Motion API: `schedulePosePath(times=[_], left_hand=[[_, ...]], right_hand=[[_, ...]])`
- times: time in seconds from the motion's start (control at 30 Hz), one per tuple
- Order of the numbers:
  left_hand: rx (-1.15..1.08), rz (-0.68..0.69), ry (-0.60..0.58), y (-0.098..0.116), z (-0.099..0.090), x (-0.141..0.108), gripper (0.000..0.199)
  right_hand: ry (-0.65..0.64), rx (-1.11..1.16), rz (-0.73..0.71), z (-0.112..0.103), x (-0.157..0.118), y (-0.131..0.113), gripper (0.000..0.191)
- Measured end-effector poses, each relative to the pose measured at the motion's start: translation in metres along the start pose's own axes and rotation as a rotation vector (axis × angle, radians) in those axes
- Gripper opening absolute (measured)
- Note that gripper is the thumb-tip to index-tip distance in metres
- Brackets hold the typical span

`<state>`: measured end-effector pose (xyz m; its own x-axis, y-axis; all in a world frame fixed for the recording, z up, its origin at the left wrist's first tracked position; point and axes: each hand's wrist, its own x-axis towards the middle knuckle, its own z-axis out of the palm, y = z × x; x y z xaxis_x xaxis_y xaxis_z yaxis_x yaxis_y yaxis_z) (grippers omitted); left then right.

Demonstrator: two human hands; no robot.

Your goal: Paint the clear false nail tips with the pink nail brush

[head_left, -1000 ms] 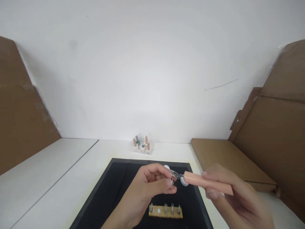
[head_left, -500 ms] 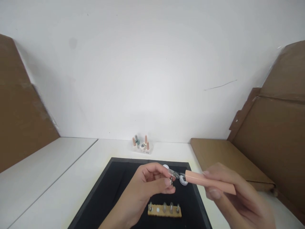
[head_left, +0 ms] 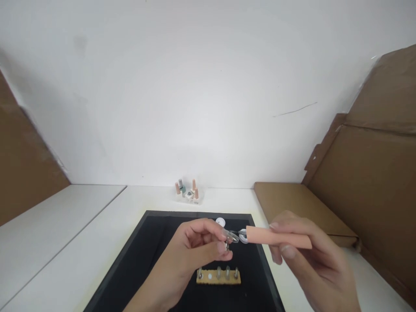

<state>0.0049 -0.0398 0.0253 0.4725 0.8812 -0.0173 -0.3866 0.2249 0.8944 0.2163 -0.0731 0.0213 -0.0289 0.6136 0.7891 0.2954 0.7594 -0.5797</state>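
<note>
Left hand [head_left: 191, 247]: thumb and fingers pinch a clear, pointed plastic nail tip [head_left: 233, 237] and a small silver metal piece [head_left: 226, 246] beneath it.
Right hand [head_left: 320, 255]: grasps a peach, tube-shaped brush handle [head_left: 279, 237], its thin dark end aimed leftward.
Nail tip: between both hands, beside the brush end; contact unclear.
Near the left fingertips: two round white pieces just beyond, one [head_left: 220, 222] in view, another partly hidden behind the brush.
Below them: yellow wavy-edged strip [head_left: 213, 282] with clear upright tips, on a black mat [head_left: 143, 247].
Beyond both hands: peach- and grey-capped bottles [head_left: 188, 193].
Beyond the right hand: flat brown cardboard box [head_left: 282, 197].
</note>
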Motion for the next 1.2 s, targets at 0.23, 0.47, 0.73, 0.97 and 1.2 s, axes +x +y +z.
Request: schedulePosePath(times=[0.23,0.47,0.73,0.97,1.2], left_hand=[[0.031,-0.018,-0.006,-0.0051,0.0034,0.0022,0.009],[0.035,-0.013,0.003,-0.0088,0.0061,0.0033,0.01],[0.007,0.004,0.051,-0.0044,0.0063,0.0027,0.012],[-0.011,0.025,0.054,-0.0038,0.0015,0.0016,0.01],[-0.025,0.017,0.046,-0.0043,0.0015,0.0004,0.01]], right_hand=[[-0.03,0.025,0.003,0.0001,-0.0012,0.0016,0.013],[-0.062,0.04,-0.002,-0.0043,-0.0023,0.0036,0.014],[-0.047,0.028,-0.008,-0.0046,-0.0031,0.0044,0.011],[-0.062,0.035,-0.006,-0.0058,-0.0043,0.0062,0.013],[-0.028,0.029,-0.01,-0.0067,-0.0053,0.007,0.012]])
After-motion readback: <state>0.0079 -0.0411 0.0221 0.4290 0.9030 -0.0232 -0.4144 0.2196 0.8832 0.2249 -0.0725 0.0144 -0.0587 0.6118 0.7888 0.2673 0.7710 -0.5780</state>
